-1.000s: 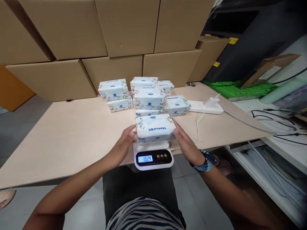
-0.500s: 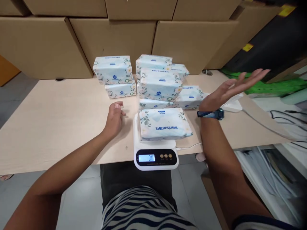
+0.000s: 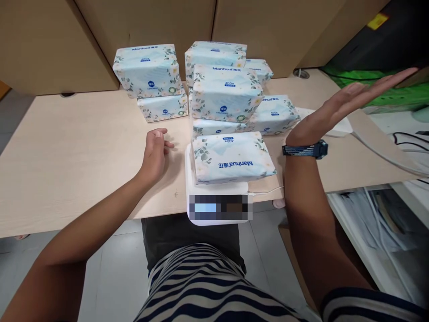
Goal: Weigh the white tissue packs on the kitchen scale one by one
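A floral tissue pack (image 3: 233, 157) lies flat on the white kitchen scale (image 3: 192, 190), its lettering upside down to me. The scale's display is blurred out. My left hand (image 3: 156, 152) rests on its side on the table left of the scale, its fingers loosely curled and a little apart, holding nothing. Raised on the right, my right hand (image 3: 338, 105) has its fingers stretched out and touches no pack. Behind the scale stands a tissue pack (image 3: 224, 94) on top of another, with more packs around them. A separate stack of two, topped by a tissue pack (image 3: 147, 71), is at left.
Cardboard boxes (image 3: 161, 27) line the back edge of the wooden table (image 3: 80, 156). A white device with a cable (image 3: 375, 150) sits beyond my right wrist. Green packaging (image 3: 385, 94) and black cables (image 3: 409, 138) lie at the far right. A thin white cord (image 3: 268, 191) leads from the scale.
The view has tilted down and come closer to the packs. My right hand has turned and stretched further right. My left hand stays beside the scale.
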A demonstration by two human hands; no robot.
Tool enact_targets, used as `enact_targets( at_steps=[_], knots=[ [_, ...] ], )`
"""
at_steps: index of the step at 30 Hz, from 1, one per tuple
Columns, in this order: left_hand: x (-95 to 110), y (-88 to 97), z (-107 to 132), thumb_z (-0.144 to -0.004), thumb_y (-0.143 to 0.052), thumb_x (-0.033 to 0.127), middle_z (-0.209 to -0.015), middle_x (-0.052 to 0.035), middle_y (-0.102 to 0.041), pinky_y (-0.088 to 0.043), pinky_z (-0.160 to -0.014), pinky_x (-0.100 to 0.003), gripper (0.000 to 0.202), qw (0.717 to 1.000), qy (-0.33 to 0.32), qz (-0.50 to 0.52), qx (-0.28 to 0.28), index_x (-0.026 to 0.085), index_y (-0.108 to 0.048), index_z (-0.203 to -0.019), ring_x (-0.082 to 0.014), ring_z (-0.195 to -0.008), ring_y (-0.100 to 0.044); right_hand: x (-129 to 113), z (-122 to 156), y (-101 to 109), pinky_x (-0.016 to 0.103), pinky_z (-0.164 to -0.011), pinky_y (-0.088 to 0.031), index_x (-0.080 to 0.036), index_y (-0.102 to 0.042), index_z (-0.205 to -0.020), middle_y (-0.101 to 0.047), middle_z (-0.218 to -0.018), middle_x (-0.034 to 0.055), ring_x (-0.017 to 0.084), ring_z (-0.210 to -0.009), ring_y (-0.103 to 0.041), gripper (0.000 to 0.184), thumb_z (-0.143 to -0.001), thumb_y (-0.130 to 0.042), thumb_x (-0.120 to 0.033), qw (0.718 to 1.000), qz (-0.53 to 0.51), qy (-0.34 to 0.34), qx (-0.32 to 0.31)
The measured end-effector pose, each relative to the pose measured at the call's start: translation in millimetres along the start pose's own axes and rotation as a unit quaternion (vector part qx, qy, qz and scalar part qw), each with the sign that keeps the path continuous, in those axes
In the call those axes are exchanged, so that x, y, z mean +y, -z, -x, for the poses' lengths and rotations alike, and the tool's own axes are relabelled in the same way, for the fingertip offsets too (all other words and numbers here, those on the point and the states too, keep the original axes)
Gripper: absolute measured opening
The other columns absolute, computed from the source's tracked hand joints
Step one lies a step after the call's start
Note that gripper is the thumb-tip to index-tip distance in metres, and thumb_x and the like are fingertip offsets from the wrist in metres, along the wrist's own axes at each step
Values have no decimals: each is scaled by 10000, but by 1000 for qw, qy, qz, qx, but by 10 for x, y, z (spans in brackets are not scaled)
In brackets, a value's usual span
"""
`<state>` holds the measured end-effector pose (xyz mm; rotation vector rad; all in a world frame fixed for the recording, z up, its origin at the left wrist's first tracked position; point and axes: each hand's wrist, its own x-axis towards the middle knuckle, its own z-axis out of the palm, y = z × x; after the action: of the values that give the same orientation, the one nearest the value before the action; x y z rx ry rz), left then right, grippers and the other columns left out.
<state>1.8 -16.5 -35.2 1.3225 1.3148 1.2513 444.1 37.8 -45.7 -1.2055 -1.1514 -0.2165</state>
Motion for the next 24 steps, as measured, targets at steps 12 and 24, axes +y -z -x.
enact_targets(
  at_steps=[12, 24],
  knots=[
    [-49, 21, -24, -1030, -452, 726, -1162, -80, -689, -581, -865, -336, 478, 1000, -1, -10, 4, 285, -594, -1147, -192, -998, -705, -492, 207, -116, 540, -1376, -54, -142, -248, -1674, -195, -1762, 147, 287, -1727, -23, 779, -1068, -157, -623, 996, 67, -34, 45],
    [-44, 47, -11, -1028, -456, 711, -1105, -94, -680, -586, -903, -361, 499, 1000, 9, -4, 16, 261, -601, -1188, -206, -1014, -709, -704, 317, -195, 700, -1328, -73, -253, -154, -1693, -39, -1801, 124, 360, -1701, 175, 761, -1069, -213, -685, 996, -32, -83, 6]
  ],
)
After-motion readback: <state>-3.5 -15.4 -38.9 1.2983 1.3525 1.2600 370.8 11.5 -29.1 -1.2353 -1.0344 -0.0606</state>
